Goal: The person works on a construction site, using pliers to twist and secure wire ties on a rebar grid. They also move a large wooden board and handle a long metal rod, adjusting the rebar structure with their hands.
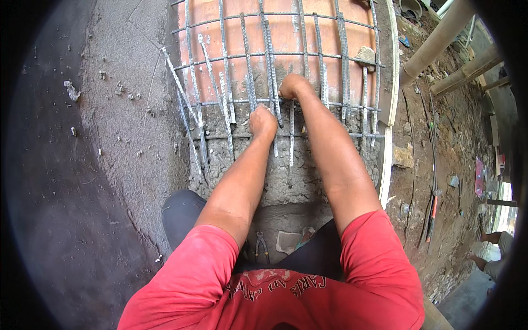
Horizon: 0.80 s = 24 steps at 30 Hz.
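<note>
A grid of ribbed steel reinforcing bars (344, 60) lies ahead of me over orange-brown sheeting (280, 41), its near end over rough wet concrete (291, 190). My left hand (263, 122) is closed at the near part of the grid, against the bars left of the middle. A little farther ahead and to the right, my right hand (294, 87) is also closed, beside a crossbar (313, 103) and the middle lengthwise bars. The backs of my hands hide the fingertips, so whatever they pinch cannot be made out.
Pliers (261, 246) lie between my legs. Loose bar ends jut out at the grid's left. A pale board edge (388, 159) borders the right side; beyond are soil, bamboo poles (437, 38) and a red-handled tool (433, 212). Another person's leg (489, 264) shows far right.
</note>
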Motion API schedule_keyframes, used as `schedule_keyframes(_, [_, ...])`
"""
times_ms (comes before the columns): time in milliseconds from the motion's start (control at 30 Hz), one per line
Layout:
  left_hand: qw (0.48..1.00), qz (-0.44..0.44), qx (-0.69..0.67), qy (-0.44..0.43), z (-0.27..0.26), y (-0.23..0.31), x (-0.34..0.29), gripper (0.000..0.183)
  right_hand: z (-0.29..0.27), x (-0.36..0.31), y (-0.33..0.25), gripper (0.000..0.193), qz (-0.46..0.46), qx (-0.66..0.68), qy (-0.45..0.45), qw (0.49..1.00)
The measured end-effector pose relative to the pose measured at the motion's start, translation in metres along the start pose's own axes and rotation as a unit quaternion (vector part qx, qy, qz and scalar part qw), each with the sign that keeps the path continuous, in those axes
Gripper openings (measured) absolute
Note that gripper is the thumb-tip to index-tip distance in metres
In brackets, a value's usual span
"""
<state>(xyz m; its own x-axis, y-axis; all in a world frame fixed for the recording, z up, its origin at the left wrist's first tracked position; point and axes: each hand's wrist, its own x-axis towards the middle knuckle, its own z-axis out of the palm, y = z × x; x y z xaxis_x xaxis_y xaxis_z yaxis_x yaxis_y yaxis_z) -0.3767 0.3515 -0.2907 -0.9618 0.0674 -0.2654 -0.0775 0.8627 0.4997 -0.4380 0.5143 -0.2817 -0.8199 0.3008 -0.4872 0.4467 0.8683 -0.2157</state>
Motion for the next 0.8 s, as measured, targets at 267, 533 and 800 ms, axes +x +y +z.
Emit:
schedule_keyframes(267, [0.964,0.223,0.127,0.075,-0.026,-0.016,0.004,0.023,0.007,-0.071,-0.003,0.028,-0.004,0.113,0.123,0.986])
schedule_keyframes(533, [0.785,0.573,0.231,0.048,-0.06,-0.008,0.062,0.016,0.096,-0.108,-0.048,0.026,0.073,0.464,0.352,0.81])
schedule_keyframes(800, [0.729,0.643,0.233,0.033,-0.076,-0.023,0.059,0.011,0.071,-0.115,-0.045,0.022,0.074,0.33,0.324,0.884])
